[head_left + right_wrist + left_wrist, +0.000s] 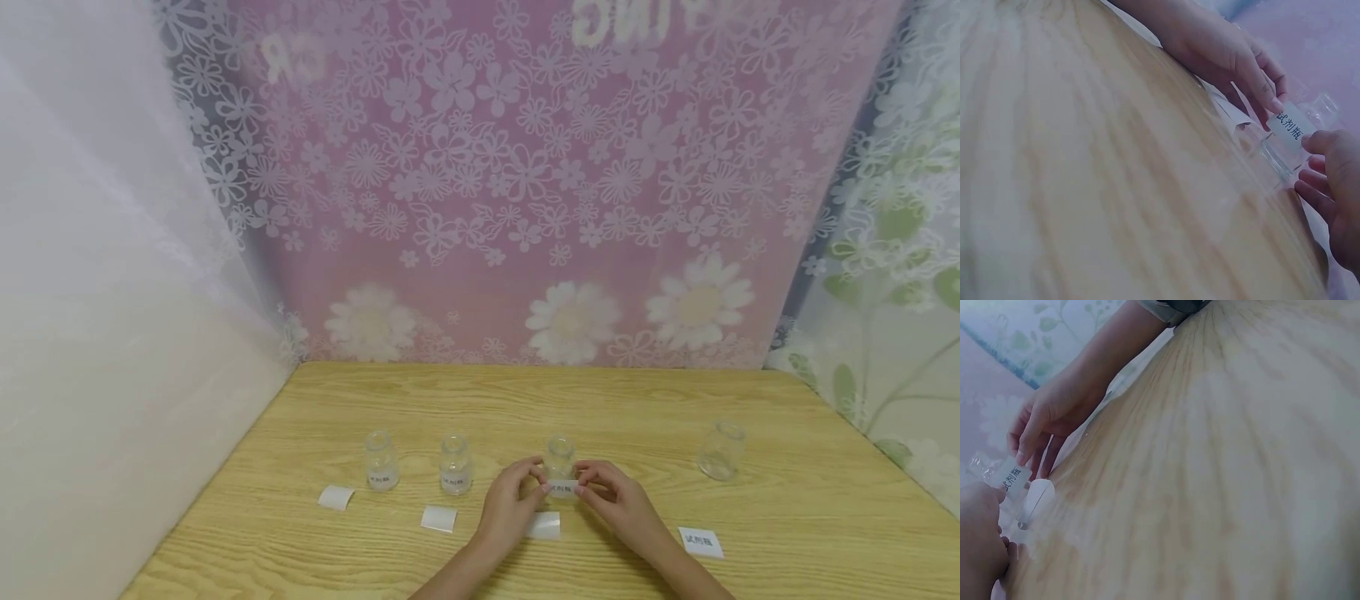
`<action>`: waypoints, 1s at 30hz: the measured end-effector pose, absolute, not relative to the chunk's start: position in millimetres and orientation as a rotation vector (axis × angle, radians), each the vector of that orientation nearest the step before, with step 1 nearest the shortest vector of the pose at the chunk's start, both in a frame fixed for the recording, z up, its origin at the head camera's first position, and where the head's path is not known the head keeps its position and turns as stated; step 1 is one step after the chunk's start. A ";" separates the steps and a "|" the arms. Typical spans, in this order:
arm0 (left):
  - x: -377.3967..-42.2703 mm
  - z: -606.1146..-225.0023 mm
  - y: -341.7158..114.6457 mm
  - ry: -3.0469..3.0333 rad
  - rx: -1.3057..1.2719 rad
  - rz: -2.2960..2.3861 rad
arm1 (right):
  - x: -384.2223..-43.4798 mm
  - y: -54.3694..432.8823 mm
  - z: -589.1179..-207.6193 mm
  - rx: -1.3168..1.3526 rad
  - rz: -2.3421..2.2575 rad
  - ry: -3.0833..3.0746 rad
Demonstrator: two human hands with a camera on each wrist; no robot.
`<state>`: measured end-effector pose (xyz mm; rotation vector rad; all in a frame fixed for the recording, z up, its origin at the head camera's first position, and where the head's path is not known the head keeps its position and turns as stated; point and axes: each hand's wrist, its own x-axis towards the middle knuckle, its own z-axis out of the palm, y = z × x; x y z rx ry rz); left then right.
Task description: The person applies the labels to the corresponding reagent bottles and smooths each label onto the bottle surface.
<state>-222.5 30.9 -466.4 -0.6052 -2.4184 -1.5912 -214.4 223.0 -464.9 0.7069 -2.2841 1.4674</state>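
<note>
My left hand (510, 500) and right hand (618, 507) face each other, each pinching one end of a small white label (562, 488) with black printed characters. The label is stretched flat across the front of a clear glass bottle (559, 450), which stands upright on the table. In the right wrist view the label (1289, 125) lies against or just before the bottle's side; whether it is fully stuck cannot be told. A white piece of backing paper (545, 526) lies below, partly covered by my left hand.
Two labelled glass bottles (382, 461) (455, 465) stand to the left, with white paper pieces (336, 497) (438, 518) before them. At the right are an unlabelled glass bottle (722, 451) and a printed label on its backing (701, 542). Patterned curtains (525, 208) border the wooden table (360, 558).
</note>
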 end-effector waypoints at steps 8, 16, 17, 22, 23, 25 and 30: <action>-223.9 -466.8 32.0 -2.406 -0.594 -1.540 | -217.3 222.2 -468.5 0.701 1.436 -2.282; -224.7 -468.7 33.3 -2.400 -0.592 -1.496 | -217.8 220.7 -469.8 0.645 1.393 -2.291; -225.0 -468.9 33.5 -2.399 -0.591 -1.489 | -217.8 220.3 -469.8 0.642 1.392 -2.286; -225.4 -469.1 34.6 -2.389 -0.588 -1.472 | -217.4 218.3 -469.3 0.643 1.365 -2.245; -225.1 -469.0 34.7 -2.386 -0.588 -1.467 | -217.3 217.9 -469.5 0.645 1.355 -2.237; -224.5 -468.5 35.0 -2.379 -0.587 -1.460 | -217.6 217.4 -470.2 0.656 1.321 -2.224; -223.7 -467.5 35.7 -2.373 -0.572 -1.440 | -218.8 216.3 -473.0 0.657 1.250 -2.208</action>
